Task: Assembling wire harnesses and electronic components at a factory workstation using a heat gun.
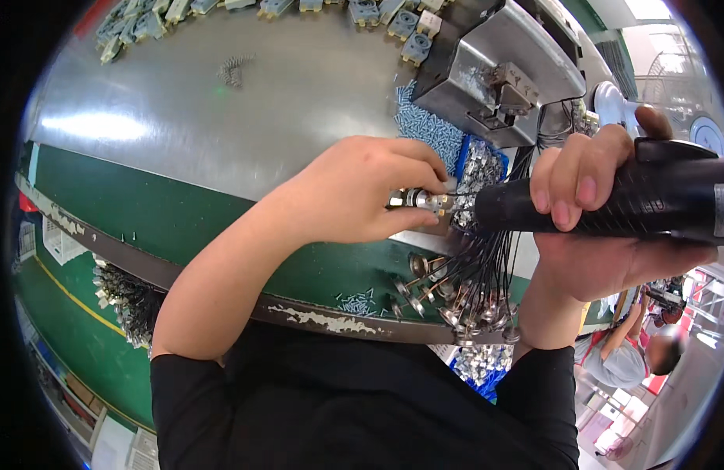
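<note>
My right hand (585, 184) is wrapped round a black power screwdriver (651, 200), which lies level with its nose pointing left. Between the thumb and fingers of my left hand (370, 188) is a small metal and black part with brass-coloured tabs (424, 200). The nose of the screwdriver is close to the right end of this part; whether they touch I cannot tell. Just behind the nose, a blue tray (503, 157) holds many small shiny metal pieces. Below it hang thin black wires (491, 262) with round metal-ended parts (448, 294) at their lower ends.
A heap of small screws (424, 121) lies by a metal machine (503, 78) at the back right. Grey plastic housings (362, 12) line the far edge of the steel tabletop (182, 102). Loose screws (355, 302) lie near the front edge. Another person (628, 352) is at the far right.
</note>
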{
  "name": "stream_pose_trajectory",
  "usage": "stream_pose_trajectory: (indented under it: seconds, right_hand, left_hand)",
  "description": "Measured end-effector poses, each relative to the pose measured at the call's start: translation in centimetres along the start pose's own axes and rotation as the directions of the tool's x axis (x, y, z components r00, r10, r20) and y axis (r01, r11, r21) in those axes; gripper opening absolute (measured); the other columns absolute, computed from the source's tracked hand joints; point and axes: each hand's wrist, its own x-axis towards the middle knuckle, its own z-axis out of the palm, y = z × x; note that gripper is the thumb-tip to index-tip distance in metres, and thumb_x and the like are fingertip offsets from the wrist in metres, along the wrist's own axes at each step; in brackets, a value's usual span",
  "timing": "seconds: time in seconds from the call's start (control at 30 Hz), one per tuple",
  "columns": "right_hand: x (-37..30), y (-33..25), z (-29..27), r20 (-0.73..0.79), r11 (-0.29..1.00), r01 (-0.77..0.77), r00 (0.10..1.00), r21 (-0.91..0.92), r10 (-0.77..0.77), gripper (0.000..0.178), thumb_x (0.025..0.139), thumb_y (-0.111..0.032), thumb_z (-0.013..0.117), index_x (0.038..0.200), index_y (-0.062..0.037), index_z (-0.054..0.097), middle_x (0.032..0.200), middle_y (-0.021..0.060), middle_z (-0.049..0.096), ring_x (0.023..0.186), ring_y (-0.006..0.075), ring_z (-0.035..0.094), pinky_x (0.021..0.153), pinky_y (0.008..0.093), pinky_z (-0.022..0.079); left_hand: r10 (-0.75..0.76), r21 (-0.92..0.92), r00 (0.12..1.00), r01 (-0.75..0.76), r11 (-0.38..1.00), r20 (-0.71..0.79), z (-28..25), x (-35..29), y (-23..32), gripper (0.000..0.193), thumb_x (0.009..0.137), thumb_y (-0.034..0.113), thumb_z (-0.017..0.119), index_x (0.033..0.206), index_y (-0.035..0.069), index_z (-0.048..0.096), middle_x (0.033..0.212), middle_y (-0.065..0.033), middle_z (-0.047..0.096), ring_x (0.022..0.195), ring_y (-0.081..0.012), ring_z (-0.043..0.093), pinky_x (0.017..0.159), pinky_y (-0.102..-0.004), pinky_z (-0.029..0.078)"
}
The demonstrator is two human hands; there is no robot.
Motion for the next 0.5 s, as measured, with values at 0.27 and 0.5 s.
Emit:
stream_pose_trajectory:
  seconds: [0.27,0.5]
  right_hand:
    - [-0.7,1.0,-1.0,0.105,0.984,0.117,0.989,-0.132,-0.104,0.147,0.06,-0.108,0.051,0.155,0.0022,0.037,0.077,0.0111,0.059,0.056,0.0234,0.056,0.055,0.0386,0.05]
    - [-0.6,1.5,-1.2,0.207,0.978,0.149,0.971,-0.143,-0.118,0.138,0.062,-0.104,0.056,0.152,-0.0008,0.04,0.079,0.0107,0.06,0.058,0.0227,0.057,0.057,0.039,0.051]
  left_hand:
    - [-0.025,0.006,1.0,0.025,1.0,0.007,0.4,0.0,0.0,0.03,0.082,0.019,0.087,0.106,0.004,0.078,0.113,-0.0077,0.076,0.099,-0.03,0.075,0.085,-0.0396,0.059]
    - [0.001,0.01,1.0,-0.001,1.0,-0.016,0.5,-0.2,-0.4,0.028,0.084,0.023,0.085,0.105,0.004,0.079,0.113,-0.0063,0.076,0.098,-0.0295,0.075,0.086,-0.0394,0.059]
